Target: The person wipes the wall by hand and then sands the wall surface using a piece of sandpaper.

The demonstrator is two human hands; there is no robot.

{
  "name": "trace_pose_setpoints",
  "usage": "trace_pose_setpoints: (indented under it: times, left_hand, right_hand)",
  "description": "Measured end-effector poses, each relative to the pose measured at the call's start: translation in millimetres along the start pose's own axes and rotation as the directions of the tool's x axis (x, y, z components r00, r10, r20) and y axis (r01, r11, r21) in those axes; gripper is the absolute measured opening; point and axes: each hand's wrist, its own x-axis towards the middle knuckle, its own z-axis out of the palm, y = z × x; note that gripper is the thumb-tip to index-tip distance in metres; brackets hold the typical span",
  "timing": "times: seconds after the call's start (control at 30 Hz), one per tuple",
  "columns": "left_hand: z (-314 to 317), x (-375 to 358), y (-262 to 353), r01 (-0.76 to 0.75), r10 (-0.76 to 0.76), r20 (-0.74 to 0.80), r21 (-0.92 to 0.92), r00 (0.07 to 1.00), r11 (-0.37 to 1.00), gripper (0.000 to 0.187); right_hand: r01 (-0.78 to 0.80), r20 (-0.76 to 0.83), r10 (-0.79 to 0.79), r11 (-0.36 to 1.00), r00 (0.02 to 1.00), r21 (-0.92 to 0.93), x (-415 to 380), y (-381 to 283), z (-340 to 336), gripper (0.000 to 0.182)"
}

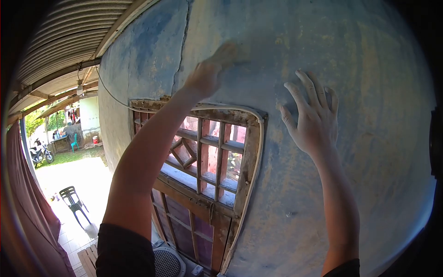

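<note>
My left hand (205, 78) is raised against the weathered blue wall (295, 184), above the window. Motion smears its fingers, so whether something is held under them cannot be made out. Flat on the same wall, farther right, my right hand (316, 115) rests with fingers spread and holds nothing. Pale dust coats its fingers. Below my left arm is the wooden window frame (251, 152) with its lattice of bars. A pale cable (259, 161) runs along the frame's top and right side.
A loudspeaker (167, 263) stands low beneath the window. A dark green plastic chair (71, 198) is on the tiled floor to the left, by a brown curtain (27, 207). Overhead is a corrugated roof (69, 41). A motorcycle (41, 152) stands farther off outside.
</note>
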Motion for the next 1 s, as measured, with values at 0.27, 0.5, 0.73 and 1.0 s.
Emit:
trace_pose_setpoints:
  times: [0.27, 0.5, 0.73, 1.0]
  left_hand:
    - [17.9, 13.0, 24.5, 0.268, -0.267, -0.169, -0.017, 0.949, 0.963, 0.043]
    - [18.2, 7.6, 1.6, -0.015, 0.042, -0.156, 0.166, 0.987, 0.986, 0.043]
    - [11.8, 48.1, 12.3, 0.304, -0.275, -0.207, 0.122, 0.939, 0.945, 0.047]
    - [38.2, -29.0, 41.3, -0.118, 0.114, -0.141, -0.026, 0.984, 0.993, 0.046]
  right_hand:
    - [-0.103, -0.042, 0.103, 0.995, 0.994, -0.006, 0.7, -0.8, 1.3, 0.05]
    - [-0.078, -0.047, 0.077, 0.997, 0.996, -0.02, 1.7, -3.2, 3.7, 0.047]
    - [-0.099, 0.013, 0.099, 0.995, 0.995, -0.033, 0.8, -5.4, 2.8, 0.05]
    - [0.018, 0.042, -0.018, 1.0, 0.999, 0.001, 0.1, 4.5, -4.2, 0.05]
